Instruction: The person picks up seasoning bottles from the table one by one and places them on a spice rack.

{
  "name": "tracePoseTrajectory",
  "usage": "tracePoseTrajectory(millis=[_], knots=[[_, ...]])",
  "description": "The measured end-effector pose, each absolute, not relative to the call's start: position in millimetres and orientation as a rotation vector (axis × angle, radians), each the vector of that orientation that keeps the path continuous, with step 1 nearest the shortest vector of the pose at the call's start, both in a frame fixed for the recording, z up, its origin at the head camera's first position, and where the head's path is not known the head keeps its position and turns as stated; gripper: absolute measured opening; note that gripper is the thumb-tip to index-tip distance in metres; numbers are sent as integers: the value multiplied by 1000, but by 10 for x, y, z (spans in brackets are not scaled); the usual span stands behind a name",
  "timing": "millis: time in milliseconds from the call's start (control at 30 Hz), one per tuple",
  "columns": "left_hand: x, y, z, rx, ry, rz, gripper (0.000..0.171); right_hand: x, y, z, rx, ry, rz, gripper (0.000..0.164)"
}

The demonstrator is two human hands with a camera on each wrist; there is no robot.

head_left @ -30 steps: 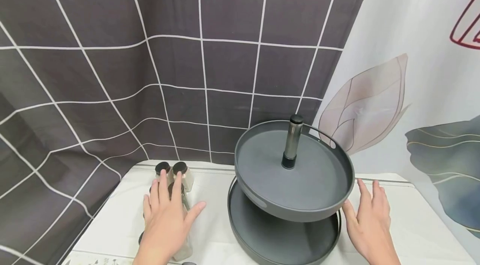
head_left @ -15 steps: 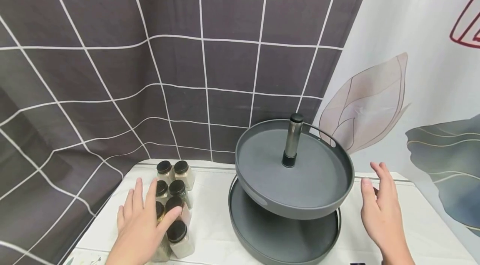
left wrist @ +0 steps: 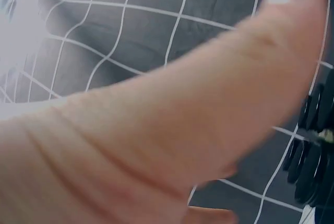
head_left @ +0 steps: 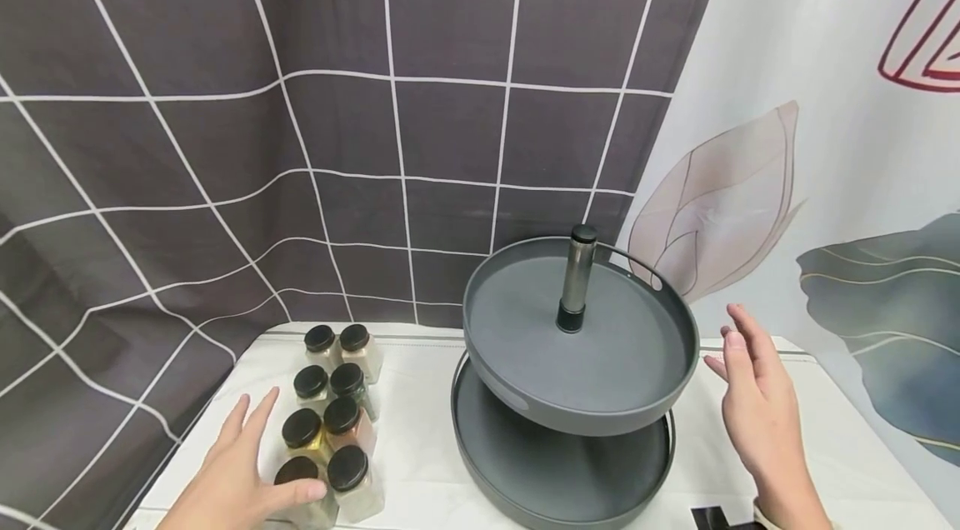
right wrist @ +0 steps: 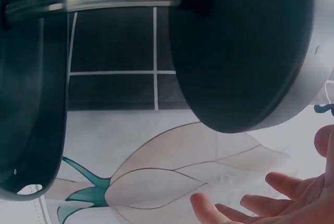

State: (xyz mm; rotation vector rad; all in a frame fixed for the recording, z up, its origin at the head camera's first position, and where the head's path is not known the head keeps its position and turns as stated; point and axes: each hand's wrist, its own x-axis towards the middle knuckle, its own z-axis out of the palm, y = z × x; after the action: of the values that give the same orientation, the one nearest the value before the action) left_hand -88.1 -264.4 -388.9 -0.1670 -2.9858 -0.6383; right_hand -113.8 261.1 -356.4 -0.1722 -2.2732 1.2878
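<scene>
In the head view, several spice jars with black lids stand in two rows on the left of the table. My left hand is beside them, fingers spread, its thumb overlapping a near jar in this view. A grey two-tier turntable tray stands to the right, with a steel post topped in black. Right of its upper tier, my right hand is raised with nothing in it, its fingers loosely bent. The right wrist view shows the upper tier's underside above those fingers.
A white cloth covers the table. Behind it hangs a dark grey curtain with white grid lines, and a white leaf-print curtain hangs at the right. A small black item lies near my right wrist.
My left hand has drawn back leftward from over the jars, uncovering them. My right hand has moved away from the tray's rim, rightward and up, and turned more edge-on.
</scene>
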Motion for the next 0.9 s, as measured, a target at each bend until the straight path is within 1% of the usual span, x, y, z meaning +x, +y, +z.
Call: tracePoseTrajectory(millis=[100, 200, 433, 633, 900], knots=[[-867, -2709, -3920, -211, -2971, -618, 120, -1147, 2579, -3533, -138, -2241, 1333, 50], [-875, -2761, -3933, -192, -3018, -595, 112, -1164, 2546, -3505, -104, -2213, 1369, 50], [-937, -2777, -3961, 75, -3278, -671, 93, -1218, 2498, -3462, -50, -2206, 1440, 49], [-962, -2731, -4020, 79, -3294, -769, 77, -1229, 2479, -3476, 10, -2186, 1463, 47], [-958, -2668, -4071, 104, -3283, -885, 51, -1235, 2414, -3497, 63, -2161, 1475, 44]])
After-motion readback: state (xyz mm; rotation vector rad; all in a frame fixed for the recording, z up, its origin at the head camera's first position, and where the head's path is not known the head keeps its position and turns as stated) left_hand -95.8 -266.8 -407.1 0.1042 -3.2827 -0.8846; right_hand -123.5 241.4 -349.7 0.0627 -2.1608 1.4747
